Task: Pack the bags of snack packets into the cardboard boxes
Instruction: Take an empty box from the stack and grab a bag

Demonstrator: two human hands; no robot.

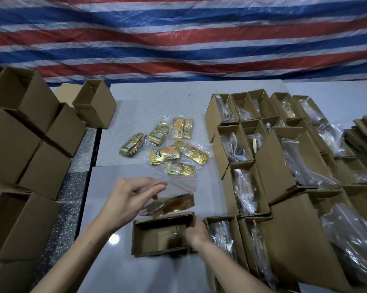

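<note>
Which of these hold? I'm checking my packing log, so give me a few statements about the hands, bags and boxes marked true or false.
1. The left hand pinches a clear bag of packets. True.
2. The open box below the bag is already full. False: it looks empty.
3. The right hand is at the box's right end. True.
4. The loose bags lie on the floor. False: they lie on the table.
</note>
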